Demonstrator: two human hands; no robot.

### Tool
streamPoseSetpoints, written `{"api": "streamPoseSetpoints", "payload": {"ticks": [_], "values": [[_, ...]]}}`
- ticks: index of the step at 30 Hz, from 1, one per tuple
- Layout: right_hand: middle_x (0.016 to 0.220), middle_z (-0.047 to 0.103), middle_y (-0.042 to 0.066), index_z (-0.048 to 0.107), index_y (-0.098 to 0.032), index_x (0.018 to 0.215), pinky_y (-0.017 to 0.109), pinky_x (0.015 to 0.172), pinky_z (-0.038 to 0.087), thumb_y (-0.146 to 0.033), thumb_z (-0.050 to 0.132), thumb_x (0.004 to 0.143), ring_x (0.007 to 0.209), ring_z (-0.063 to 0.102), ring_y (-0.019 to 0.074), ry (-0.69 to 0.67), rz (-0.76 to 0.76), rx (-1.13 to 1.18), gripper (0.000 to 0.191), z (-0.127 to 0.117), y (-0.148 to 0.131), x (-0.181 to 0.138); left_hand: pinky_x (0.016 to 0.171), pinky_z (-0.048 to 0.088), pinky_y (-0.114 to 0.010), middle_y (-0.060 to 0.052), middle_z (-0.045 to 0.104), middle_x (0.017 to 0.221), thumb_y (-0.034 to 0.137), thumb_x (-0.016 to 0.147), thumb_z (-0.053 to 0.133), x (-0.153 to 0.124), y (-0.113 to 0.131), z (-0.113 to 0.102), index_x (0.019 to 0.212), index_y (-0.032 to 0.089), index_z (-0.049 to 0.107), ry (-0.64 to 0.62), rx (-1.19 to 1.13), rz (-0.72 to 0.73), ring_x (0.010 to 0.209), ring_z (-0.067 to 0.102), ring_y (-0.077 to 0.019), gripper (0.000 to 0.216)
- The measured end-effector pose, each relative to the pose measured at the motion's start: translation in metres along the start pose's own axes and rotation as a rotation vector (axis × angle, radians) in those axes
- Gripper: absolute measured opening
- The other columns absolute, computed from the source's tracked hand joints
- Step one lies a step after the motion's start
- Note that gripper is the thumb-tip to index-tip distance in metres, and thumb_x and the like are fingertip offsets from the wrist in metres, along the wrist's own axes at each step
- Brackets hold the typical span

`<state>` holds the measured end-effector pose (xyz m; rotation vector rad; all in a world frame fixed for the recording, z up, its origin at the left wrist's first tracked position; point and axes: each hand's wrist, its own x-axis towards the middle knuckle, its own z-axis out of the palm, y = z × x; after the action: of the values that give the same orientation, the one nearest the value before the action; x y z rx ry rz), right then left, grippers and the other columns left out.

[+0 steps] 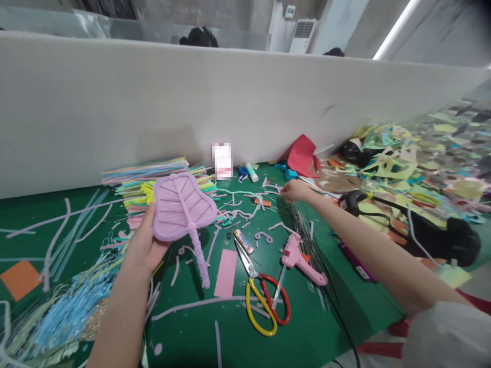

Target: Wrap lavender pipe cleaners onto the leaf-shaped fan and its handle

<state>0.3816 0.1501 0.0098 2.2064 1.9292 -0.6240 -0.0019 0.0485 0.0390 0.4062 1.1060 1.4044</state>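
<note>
My left hand (144,244) is closed on the edge of a light purple hand fan (169,217), held up above the table. The fan has a scalloped outline, a ribbed face and a wrapped handle that points down toward me. Farther back on the right, my right hand (296,191) has its fingers pinched together, at the far end of a bundle of thin dark wires (305,230). What it pinches, if anything, is too small to tell. Between the hands lie scissors (252,273) with red and yellow handles, a pink glue gun (297,253) and a pink paper strip (225,273).
Colored pipe cleaners (153,171) are piled behind the fan. Blue tinsel-like strands (76,306) cover the near left, beside an orange paper square (21,280). A white partition (245,102) closes off the back. Paper scraps (395,158) and a black strapped object (433,235) crowd the right.
</note>
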Motion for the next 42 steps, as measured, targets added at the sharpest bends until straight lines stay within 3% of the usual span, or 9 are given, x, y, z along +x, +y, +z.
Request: {"api": "streamPoseSetpoints", "payload": {"ticks": [10,18,22,27,29,32,36,39,42], "values": [[0.117,0.06,0.01,0.057,-0.014,0.118,0.039,0.083,0.053,-0.034,0.057,0.091,0.099,0.062,0.0206,-0.081,0.169,-0.05,0.033,0.015,0.001,0.024,0.087,0.057,-0.031,-0.008,0.071,0.114,0.032,0.092,0.052,0.0,-0.005,0.0,0.12,0.02,0.065,-0.015,-0.033,-0.006,0.107,0.066,-0.0206,0.033],[0.108,0.063,0.007,0.059,-0.014,0.112,0.037,0.078,0.054,-0.035,0.056,0.092,0.091,0.063,0.0175,0.138,0.1,0.006,0.029,-0.038,0.008,0.006,0.07,0.062,-0.027,-0.008,0.075,0.097,0.005,0.088,0.049,-0.006,-0.003,0.007,0.113,0.013,0.064,-0.002,-0.15,0.007,0.081,0.072,-0.0159,0.031],[0.088,0.069,0.009,0.062,-0.01,0.098,0.029,0.076,0.048,-0.023,0.05,0.093,0.079,0.062,0.0142,0.408,-0.005,0.107,0.018,-0.07,0.0,-0.012,0.066,0.063,-0.027,-0.009,0.074,0.096,0.001,0.087,0.045,-0.007,-0.002,0.007,0.115,0.011,0.061,-0.047,-0.208,-0.019,0.08,0.072,-0.0174,0.034],[0.107,0.067,0.02,0.035,-0.005,0.129,0.026,0.077,0.043,-0.015,0.035,0.092,0.089,0.062,0.0136,0.914,-0.11,0.289,0.038,-0.088,-0.027,-0.039,0.062,0.063,-0.027,-0.01,0.073,0.09,-0.002,0.086,0.043,-0.009,-0.001,0.009,0.116,0.008,0.058,0.005,-0.274,-0.098,0.073,0.072,-0.0176,0.035],[0.111,0.063,0.018,0.024,-0.008,0.135,0.025,0.072,0.044,-0.01,0.037,0.088,0.087,0.064,0.0121,1.154,-0.26,0.508,0.049,-0.096,-0.035,-0.048,0.062,0.063,-0.026,-0.01,0.073,0.087,-0.003,0.086,0.042,-0.011,-0.002,0.011,0.115,0.007,0.057,0.034,-0.286,-0.112,0.072,0.072,-0.0178,0.035],[0.091,0.064,0.008,0.043,-0.014,0.119,0.021,0.059,0.041,0.0,0.035,0.082,0.067,0.061,0.0085,1.389,-0.393,1.054,0.041,-0.112,-0.037,-0.057,0.062,0.062,-0.026,-0.011,0.072,0.085,-0.003,0.085,0.041,-0.015,-0.001,0.015,0.114,0.007,0.057,0.061,-0.304,-0.119,0.07,0.072,-0.0184,0.034],[0.075,0.061,-0.001,0.055,-0.019,0.082,0.017,0.051,0.038,0.009,0.039,0.078,0.055,0.055,0.0042,1.158,-0.172,1.709,0.032,-0.124,-0.026,-0.07,0.06,0.062,-0.025,-0.014,0.071,0.082,-0.003,0.086,0.041,-0.026,-0.002,0.023,0.11,0.003,0.057,0.073,-0.333,-0.15,0.066,0.072,-0.0191,0.03],[0.071,0.061,0.001,0.055,-0.017,0.063,0.018,0.053,0.044,-0.003,0.053,0.082,0.058,0.059,0.006,0.987,-0.146,1.81,0.024,-0.104,-0.024,-0.093,0.065,0.062,-0.026,-0.013,0.071,0.081,-0.003,0.086,0.042,-0.04,-0.009,0.029,0.111,0.002,0.056,0.108,-0.389,-0.158,0.071,0.073,-0.0198,0.029],[0.068,0.062,0.003,0.066,-0.016,0.067,0.023,0.057,0.05,-0.018,0.059,0.087,0.059,0.06,0.0093,0.833,-0.295,1.778,0.021,-0.06,-0.038,-0.134,0.067,0.063,-0.028,-0.015,0.071,0.086,-0.002,0.088,0.041,-0.057,-0.018,0.033,0.118,0.001,0.054,0.168,-0.482,-0.208,0.076,0.073,-0.0219,0.033]]}}
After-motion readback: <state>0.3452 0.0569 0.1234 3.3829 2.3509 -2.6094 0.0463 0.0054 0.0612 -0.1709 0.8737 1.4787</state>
